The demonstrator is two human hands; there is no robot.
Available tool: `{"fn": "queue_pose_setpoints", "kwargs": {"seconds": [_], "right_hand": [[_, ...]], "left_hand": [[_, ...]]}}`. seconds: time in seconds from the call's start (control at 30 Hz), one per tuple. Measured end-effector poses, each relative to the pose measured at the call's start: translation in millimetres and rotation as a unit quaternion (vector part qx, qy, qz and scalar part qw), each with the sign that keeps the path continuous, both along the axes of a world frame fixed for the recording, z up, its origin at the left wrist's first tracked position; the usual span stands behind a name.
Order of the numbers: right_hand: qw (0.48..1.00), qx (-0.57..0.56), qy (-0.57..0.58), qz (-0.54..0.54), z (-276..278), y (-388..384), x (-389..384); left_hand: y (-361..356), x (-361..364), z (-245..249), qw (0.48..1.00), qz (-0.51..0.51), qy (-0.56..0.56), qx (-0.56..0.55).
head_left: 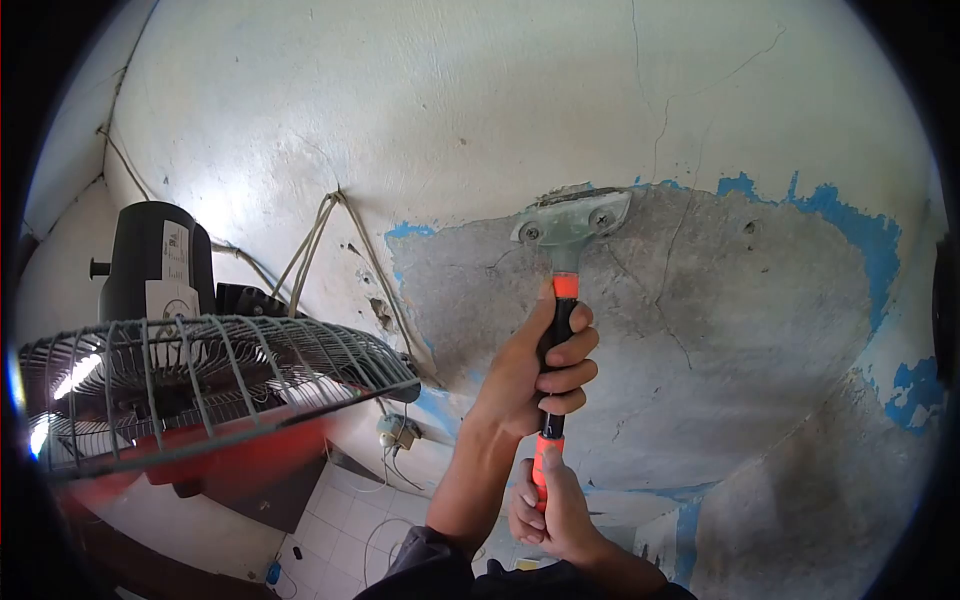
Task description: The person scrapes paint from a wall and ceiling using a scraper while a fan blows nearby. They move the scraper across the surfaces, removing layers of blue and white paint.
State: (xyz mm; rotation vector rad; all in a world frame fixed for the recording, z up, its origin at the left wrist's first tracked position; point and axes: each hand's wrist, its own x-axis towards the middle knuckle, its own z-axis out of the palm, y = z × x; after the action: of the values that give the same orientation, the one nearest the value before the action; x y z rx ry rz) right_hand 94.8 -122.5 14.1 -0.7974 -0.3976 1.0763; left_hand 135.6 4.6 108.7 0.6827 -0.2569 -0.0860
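Note:
A long-handled scraper [572, 222] with a wide metal head and a black and orange handle is held upright in front of the wall. Its blade meets the edge where the pale paint [450, 130] gives way to bare grey plaster [760, 290]. My left hand [535, 370] wraps round the black middle of the handle. Below it, my right hand [560, 505] grips the orange lower end. Bits of blue paint [850, 220] remain along the border of the bare patch.
A standing fan [190, 380] with a wire cage and blurred red blades is close on the left. Cables [315, 235] hang from the wall behind it, leading down towards a socket [398, 432]. White floor tiles [340, 520] show at the bottom.

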Motion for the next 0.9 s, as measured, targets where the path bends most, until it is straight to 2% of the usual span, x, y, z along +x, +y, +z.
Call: {"fn": "queue_pose_setpoints", "kwargs": {"seconds": [0.13,0.37,0.53,0.63,0.73,0.9], "right_hand": [[1.0,-0.015,0.003,-0.006,-8.7,-3.0,-5.3],[1.0,0.025,0.001,0.008,4.3,2.4,-2.0],[1.0,0.006,-0.005,-0.007,-5.5,3.7,-4.1],[1.0,0.007,-0.016,-0.005,0.7,5.7,-2.3],[1.0,0.013,-0.009,0.005,1.5,4.6,-6.7],[1.0,0.01,-0.016,-0.003,0.9,9.0,-7.7]], "left_hand": [[-4.0,-3.8,-10.7,0.999,0.004,0.027,-0.028],[-2.0,-2.7,6.9,1.0,0.019,0.018,0.005],[-3.4,-7.6,-6.0,0.999,0.023,0.025,0.004],[0.3,-4.1,10.3,0.999,0.032,0.01,0.033],[0.8,-5.2,2.2,0.999,0.021,0.024,-0.003],[3.9,-5.5,2.9,1.0,0.005,0.016,0.009]]}}
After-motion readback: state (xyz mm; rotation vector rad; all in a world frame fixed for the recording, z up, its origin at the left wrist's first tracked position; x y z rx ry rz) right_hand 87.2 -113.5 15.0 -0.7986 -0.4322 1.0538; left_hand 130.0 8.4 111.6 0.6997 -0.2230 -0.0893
